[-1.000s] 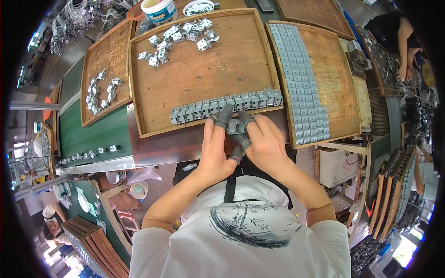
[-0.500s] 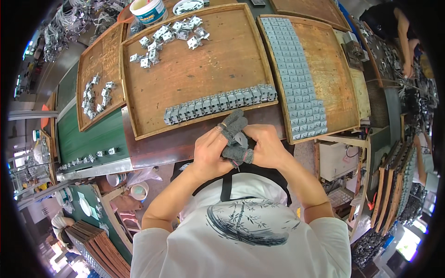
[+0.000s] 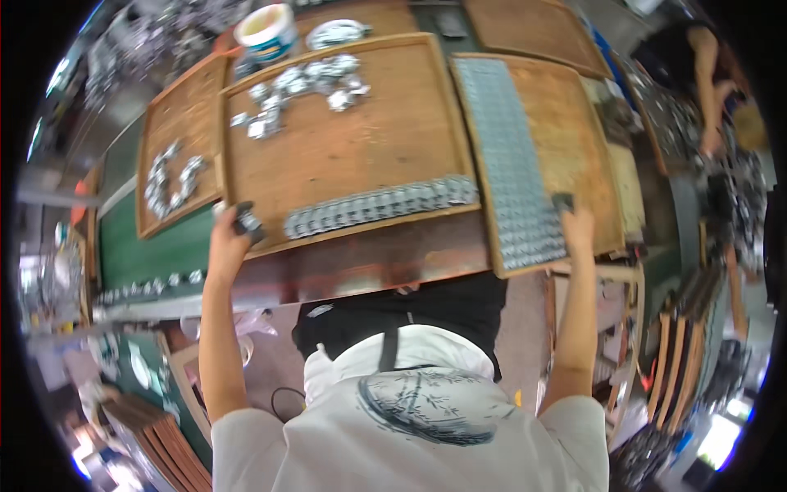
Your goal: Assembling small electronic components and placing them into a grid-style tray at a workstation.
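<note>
My left hand (image 3: 229,240) is at the lower left corner of the middle wooden tray (image 3: 352,41). Its fingers, in dark grey knitted sleeves, are closed on what looks like a small grey metal part (image 3: 253,223), blurred. My right hand (image 3: 579,232) reaches over the right wooden tray (image 3: 594,148), beside the block of grey metal parts (image 3: 512,156) laid out in rows. A dark sleeve covers its fingertips; motion smears the fingers, so their grip is unclear. Along the middle tray's near edge stands a row of metal parts (image 3: 381,207).
Loose metal parts (image 3: 295,82) lie at the middle tray's far side. More sit in the left wooden tray (image 3: 184,98). Behind stand a white tub (image 3: 266,34) and a round white dish (image 3: 338,33). A green surface (image 3: 123,246) is at left. Another person's arm (image 3: 707,82) works at far right.
My hands, together in front of me over a grey metal part, have parted: the left moved to the left tray corner, the right over the right tray. The whole view has shifted slightly.
</note>
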Demonstrator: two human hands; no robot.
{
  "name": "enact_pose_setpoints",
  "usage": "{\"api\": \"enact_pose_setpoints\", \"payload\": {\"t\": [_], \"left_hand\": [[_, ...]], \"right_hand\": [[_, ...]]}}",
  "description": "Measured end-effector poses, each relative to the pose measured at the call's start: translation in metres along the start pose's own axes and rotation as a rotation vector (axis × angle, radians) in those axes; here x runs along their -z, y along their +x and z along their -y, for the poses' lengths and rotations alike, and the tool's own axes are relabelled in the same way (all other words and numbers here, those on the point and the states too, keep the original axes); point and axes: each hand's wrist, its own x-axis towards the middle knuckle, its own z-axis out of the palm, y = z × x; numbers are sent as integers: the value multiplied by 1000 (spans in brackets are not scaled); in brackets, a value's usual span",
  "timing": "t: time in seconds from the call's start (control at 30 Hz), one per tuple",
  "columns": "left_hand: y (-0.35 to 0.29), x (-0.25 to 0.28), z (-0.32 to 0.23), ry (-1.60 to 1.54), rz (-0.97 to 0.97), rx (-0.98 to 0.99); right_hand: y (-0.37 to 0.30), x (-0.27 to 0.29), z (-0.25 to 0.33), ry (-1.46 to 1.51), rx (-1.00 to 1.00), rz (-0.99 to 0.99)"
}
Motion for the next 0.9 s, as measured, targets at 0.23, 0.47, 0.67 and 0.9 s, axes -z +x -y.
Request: {"api": "enact_pose_setpoints", "payload": {"t": [0.23, 0.47, 0.67, 0.9], "left_hand": [[19, -21, 36, -294, 505, 88], [-6, -10, 25, 38, 206, -157], [-39, 74, 63, 723, -572, 386], [-47, 78, 180, 306, -494, 459]], "right_hand": [[5, -15, -18, 555, -105, 200], [8, 1, -28, 873, -395, 199], [-27, 22, 36, 1313, -167, -16], [-87, -17, 159, 1244, 142, 382]]}}
